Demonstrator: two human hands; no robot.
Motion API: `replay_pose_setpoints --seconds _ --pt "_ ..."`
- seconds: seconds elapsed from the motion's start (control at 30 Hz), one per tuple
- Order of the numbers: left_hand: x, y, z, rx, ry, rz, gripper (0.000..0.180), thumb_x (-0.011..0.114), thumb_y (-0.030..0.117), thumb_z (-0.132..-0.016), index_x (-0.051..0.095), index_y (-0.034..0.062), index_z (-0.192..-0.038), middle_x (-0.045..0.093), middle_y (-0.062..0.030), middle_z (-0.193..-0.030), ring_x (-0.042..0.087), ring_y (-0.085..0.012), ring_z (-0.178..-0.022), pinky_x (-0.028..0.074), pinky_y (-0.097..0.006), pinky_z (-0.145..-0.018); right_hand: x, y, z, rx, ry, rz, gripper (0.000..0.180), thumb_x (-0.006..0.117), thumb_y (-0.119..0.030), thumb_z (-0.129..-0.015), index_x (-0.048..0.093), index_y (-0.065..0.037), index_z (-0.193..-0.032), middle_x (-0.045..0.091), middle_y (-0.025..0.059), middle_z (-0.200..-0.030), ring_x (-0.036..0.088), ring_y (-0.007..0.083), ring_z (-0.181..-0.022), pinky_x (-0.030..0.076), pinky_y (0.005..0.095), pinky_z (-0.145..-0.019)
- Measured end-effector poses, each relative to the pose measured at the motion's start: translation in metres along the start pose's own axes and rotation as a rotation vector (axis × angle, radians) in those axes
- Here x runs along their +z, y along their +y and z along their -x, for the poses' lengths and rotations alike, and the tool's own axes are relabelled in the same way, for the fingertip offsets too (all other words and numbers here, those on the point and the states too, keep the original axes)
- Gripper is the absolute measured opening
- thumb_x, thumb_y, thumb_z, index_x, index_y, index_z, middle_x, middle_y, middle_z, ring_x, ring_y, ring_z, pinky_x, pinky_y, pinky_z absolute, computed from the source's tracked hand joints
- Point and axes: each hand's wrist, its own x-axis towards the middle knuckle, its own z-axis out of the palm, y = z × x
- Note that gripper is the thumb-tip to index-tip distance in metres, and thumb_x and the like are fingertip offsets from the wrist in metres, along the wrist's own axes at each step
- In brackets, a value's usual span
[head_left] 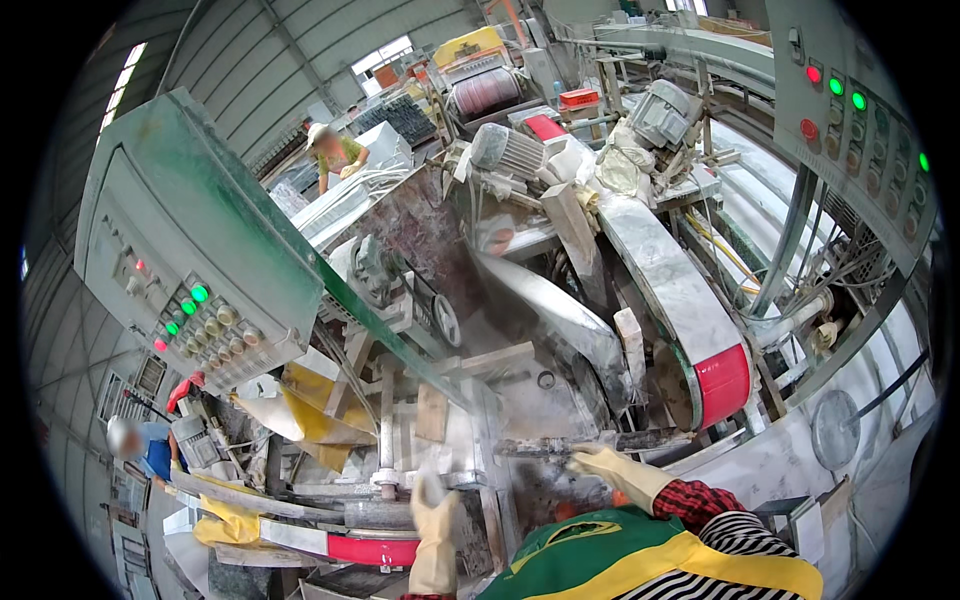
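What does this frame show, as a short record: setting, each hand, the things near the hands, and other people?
setting: stone-working shop with dusty machines
left hand: in a pale glove, raised beside a metal post; its grip cannot be told
right hand: in a pale glove, on a dusty horizontal bar; whether the fingers close round it is unclear
near the hands: a belt guard with a red end; a grey control box with green and red lamps
other people: a person in a hat further back; another person at lower left

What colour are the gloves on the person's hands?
Pale yellow, on both the left hand and right hand; head view.
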Motion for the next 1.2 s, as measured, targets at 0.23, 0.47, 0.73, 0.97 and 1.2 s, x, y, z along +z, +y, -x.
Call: replay_pose_setpoints --seconds 0.23,0.47,0.73,0.97,1.2 --pt "0.122 0.108 0.023 0.504 -0.608 -0.131 0.081 0.086 0.02 -0.074 0.046 0.0008 -0.142 0.043 -0.0228 -0.149 0.042 -0.0362 -0.139 0.032 -0.042 -0.116 0.157 -0.152 0.07 -0.363 0.033 -0.089 0.063 0.059 -0.009 -0.097 0.032 -0.005 -0.153 0.066 0.0112 -0.115 0.064 0.0162 -0.1 0.053 0.0321 -0.086" --pt "0.053 0.06 -0.014 0.493 -0.529 -0.401 0.082 0.079 0.03 -0.08 0.041 0.0051 -0.148 0.037 -0.0239 -0.154 0.033 -0.0373 -0.145 0.027 -0.041 -0.12 0.015 -0.135 0.089 -0.488 0.339 -0.093 0.068 0.062 -0.002 -0.087 0.038 -0.002 -0.15 0.061 0.0107 -0.128 0.062 0.0147 -0.106 0.05 0.0283 -0.09" --pt "-0.19 -0.082 -0.027 -0.065 0.342 -1.115 0.08 0.063 0.057 -0.089 0.045 0.0001 -0.142 0.048 -0.0273 -0.143 0.043 -0.0415 -0.133 0.036 -0.049 -0.111 -0.112 -0.14 0.134 -0.712 1.118 -0.234 0.083 0.053 0.012 -0.081 0.027 -0.015 -0.156 0.062 0.007 -0.126 0.066 0.0186 -0.098 0.053 0.0288 -0.078" --pt "-0.184 -0.098 -0.018 -0.3 0.204 -1.503 0.082 0.054 0.066 -0.091 0.037 0.0116 -0.151 0.033 -0.025 -0.154 0.036 -0.0405 -0.14 0.034 -0.05 -0.112 -0.164 -0.137 0.112 -0.665 1.297 -0.24 0.078 0.057 0.013 -0.08 0.033 -0.012 -0.15 0.065 0.0082 -0.109 0.065 0.0179 -0.083 0.053 0.0311 -0.067" --pt "-0.182 -0.099 -0.021 -0.316 0.18 -1.475 0.085 0.063 0.061 -0.088 0.037 0.0113 -0.151 0.034 -0.0257 -0.154 0.037 -0.0416 -0.139 0.033 -0.049 -0.114 -0.162 -0.149 0.097 -0.616 1.396 -0.152 0.083 0.067 0.005 -0.078 0.035 -0.015 -0.151 0.066 0.0083 -0.104 0.062 0.0166 -0.072 0.047 0.032 -0.053"
